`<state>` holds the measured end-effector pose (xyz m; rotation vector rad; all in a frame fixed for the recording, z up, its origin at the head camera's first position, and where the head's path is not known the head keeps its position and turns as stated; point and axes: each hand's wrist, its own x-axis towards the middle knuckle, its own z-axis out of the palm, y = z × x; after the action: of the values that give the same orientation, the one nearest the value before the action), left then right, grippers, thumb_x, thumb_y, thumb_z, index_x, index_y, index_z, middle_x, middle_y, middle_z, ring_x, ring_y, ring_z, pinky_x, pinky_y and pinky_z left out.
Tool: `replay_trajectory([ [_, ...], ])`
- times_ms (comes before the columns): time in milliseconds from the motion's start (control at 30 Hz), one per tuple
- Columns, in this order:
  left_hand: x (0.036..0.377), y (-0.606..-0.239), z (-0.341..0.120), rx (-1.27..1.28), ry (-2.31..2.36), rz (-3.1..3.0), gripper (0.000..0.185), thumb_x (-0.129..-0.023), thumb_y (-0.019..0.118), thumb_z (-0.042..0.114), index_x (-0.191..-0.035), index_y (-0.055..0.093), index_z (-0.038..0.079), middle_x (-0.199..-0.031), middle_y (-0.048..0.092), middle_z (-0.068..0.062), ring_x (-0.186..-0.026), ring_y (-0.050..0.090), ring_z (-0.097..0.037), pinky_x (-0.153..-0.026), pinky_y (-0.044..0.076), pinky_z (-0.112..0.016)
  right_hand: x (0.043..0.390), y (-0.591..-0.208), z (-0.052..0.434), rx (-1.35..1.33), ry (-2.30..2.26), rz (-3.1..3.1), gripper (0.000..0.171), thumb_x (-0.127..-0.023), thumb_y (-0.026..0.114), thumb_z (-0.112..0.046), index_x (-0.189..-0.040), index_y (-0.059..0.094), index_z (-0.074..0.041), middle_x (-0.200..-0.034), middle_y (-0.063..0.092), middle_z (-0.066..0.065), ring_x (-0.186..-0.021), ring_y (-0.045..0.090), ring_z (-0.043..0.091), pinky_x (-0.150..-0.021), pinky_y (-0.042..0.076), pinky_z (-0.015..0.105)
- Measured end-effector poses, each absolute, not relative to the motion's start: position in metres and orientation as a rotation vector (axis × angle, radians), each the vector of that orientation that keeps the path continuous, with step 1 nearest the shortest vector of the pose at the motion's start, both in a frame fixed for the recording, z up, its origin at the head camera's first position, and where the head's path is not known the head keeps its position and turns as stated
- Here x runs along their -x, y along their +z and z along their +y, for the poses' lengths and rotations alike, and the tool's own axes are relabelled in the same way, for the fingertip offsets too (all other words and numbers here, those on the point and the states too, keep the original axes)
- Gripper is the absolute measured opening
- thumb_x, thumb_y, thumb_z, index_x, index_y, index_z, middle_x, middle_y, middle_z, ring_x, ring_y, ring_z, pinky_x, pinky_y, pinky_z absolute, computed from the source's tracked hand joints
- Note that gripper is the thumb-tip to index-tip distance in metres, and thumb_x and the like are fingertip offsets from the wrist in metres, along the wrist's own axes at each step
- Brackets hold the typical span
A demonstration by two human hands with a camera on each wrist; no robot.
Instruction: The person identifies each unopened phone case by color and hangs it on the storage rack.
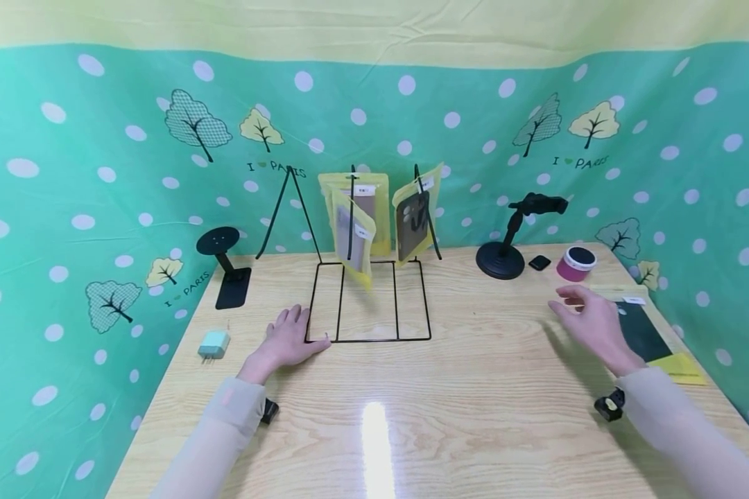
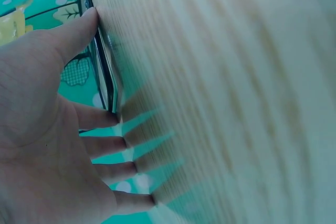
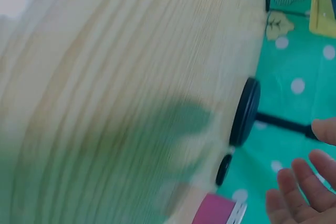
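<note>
My left hand rests on the table with its fingers spread, at the front left corner of a black wire display rack. In the left wrist view its thumb touches the rack's wire. Yellow-edged pouches hang on the rack's middle hook, and another pouch with a dark phone case hangs on the right one. Over the right side of the table hovers my right hand, fingers loosely bent and holding nothing. Partly hidden under it lies another yellow-edged package with a dark panel.
Behind my right hand stand a pink round jar, a small black square item and a black stand with a clamp-like head. On the left are a black phone stand and a pale blue plug adapter. A patterned cloth surrounds the table.
</note>
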<state>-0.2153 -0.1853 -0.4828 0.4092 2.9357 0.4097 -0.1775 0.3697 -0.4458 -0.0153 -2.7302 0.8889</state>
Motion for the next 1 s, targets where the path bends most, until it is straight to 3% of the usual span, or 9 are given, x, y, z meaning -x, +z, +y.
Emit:
replay_trajectory([
  [233, 0.216, -0.485, -0.187, -0.417, 0.407, 2.945, 0.092, -0.088, 0.059, 0.056, -0.145, 0.028, -0.01, -0.148, 0.024, -0.031, -0.133, 0.02, -0.05, -0.096, 0.022, -0.071, 0.174, -0.448, 0.406, 0.067, 0.759, -2.814, 0.06, -0.096, 0.056, -0.038, -0.132, 0.049, 0.01, -0.12, 0.052, 0.038, -0.105, 0.051, 0.052, -0.082, 0.041, 0.063],
  [400, 0.218, -0.487, -0.188, -0.416, 0.4, 2.945, 0.093, -0.088, 0.058, 0.057, -0.145, 0.027, -0.009, -0.148, 0.023, -0.031, -0.133, 0.02, -0.05, -0.095, 0.022, -0.071, 0.171, -0.451, 0.43, 0.146, 0.719, -2.883, 0.071, -0.097, 0.051, -0.044, -0.135, 0.04, 0.014, -0.128, 0.042, 0.041, -0.115, 0.038, 0.057, -0.087, 0.033, 0.066],
  [700, 0.218, -0.486, -0.186, -0.411, 0.399, 2.932, 0.094, -0.088, 0.057, 0.058, -0.146, 0.026, -0.008, -0.148, 0.023, -0.03, -0.134, 0.019, -0.05, -0.096, 0.021, -0.071, 0.161, -0.462, 0.469, 0.381, 0.676, -2.995, 0.081, -0.097, 0.044, -0.05, -0.139, 0.026, 0.017, -0.13, 0.028, 0.048, -0.115, 0.026, 0.064, -0.09, 0.025, 0.071],
  [1000, 0.217, -0.485, -0.187, -0.422, 0.398, 2.941, 0.093, -0.088, 0.058, 0.057, -0.146, 0.028, -0.009, -0.148, 0.024, -0.031, -0.133, 0.021, -0.049, -0.095, 0.022, -0.071, 0.153, -0.468, 0.499, 0.472, 0.634, -3.119, 0.083, -0.1, 0.034, -0.044, -0.127, 0.023, 0.033, -0.124, 0.026, 0.052, -0.11, 0.026, 0.067, -0.086, 0.031, 0.069],
])
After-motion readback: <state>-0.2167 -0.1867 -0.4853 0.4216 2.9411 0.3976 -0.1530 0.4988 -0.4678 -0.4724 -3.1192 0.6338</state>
